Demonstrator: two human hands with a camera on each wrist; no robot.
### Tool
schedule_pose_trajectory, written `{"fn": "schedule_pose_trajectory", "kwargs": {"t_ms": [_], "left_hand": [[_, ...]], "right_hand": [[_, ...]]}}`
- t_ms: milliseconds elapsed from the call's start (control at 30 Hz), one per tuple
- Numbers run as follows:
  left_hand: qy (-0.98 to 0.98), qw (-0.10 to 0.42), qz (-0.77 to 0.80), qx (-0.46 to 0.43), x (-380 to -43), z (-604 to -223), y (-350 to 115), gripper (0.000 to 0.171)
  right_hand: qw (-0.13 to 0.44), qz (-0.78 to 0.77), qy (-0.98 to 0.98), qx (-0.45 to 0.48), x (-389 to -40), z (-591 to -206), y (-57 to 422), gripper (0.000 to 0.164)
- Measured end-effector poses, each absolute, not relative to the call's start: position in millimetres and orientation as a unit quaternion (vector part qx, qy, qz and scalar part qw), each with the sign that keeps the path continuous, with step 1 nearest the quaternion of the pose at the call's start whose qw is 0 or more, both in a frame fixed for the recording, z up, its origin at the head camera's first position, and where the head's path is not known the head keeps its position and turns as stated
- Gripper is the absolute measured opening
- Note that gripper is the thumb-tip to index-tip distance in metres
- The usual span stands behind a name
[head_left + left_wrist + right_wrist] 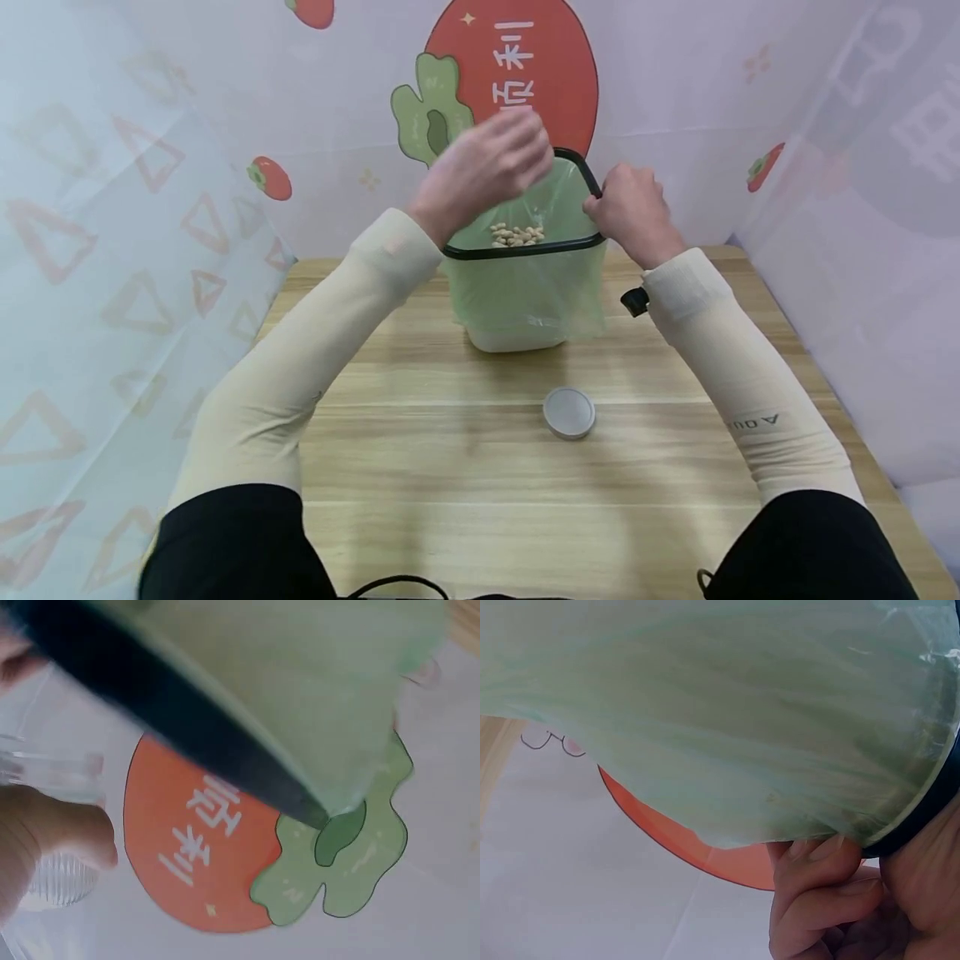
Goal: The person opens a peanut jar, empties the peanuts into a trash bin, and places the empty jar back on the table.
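Fingers of the left hand point(491, 167) grip a clear ribbed jar point(64, 881) over the upright, bag-lined bin point(517, 340); the nearer right hand point(633, 212) pinches its black rim point(540, 247).

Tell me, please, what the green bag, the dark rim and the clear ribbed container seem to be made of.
Green bag: thin plastic film, slightly glossy; it is wrinkled and partly see-through.
Dark rim: probably hard plastic, smooth; its shape looks even.
Clear ribbed container: transparent and shiny; glass or plastic, I cannot tell.
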State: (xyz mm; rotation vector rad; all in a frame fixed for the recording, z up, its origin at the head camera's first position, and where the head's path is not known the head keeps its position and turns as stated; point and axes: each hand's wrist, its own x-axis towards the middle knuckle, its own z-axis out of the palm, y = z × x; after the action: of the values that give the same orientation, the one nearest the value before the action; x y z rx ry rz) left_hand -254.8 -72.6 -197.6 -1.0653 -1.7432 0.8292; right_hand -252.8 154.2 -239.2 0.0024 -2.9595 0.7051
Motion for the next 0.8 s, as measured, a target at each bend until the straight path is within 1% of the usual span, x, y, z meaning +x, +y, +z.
{"fn": "schedule_pose_trajectory", "kwargs": {"t_ms": [133, 300, 467, 633, 700, 800], "left_hand": [[-0.697, 0.434, 0.336, -0.462, -252, -206, -71, 0.046], [-0.728, 0.450, 0.273, -0.439, -253, -207, -72, 0.046], [-0.760, 0.440, 0.228, -0.421, -252, -205, -78, 0.040], [-0.792, 0.436, 0.182, -0.386, -250, -201, -83, 0.035], [-0.809, 0.428, 0.160, -0.369, -248, -200, -85, 0.032], [-0.840, 0.396, 0.128, -0.348, -247, -199, -87, 0.027]], "right_hand": [[0.055, 0.230, -0.972, 0.002, -254, -239, 153, 0.041], [0.064, 0.231, -0.971, 0.009, -254, -239, 152, 0.041], [0.056, 0.235, -0.970, 0.003, -252, -240, 152, 0.038], [0.050, 0.236, -0.970, -0.002, -251, -240, 152, 0.038], [0.048, 0.239, -0.970, -0.005, -251, -240, 152, 0.039], [0.044, 0.243, -0.969, -0.007, -251, -239, 152, 0.039]]}}
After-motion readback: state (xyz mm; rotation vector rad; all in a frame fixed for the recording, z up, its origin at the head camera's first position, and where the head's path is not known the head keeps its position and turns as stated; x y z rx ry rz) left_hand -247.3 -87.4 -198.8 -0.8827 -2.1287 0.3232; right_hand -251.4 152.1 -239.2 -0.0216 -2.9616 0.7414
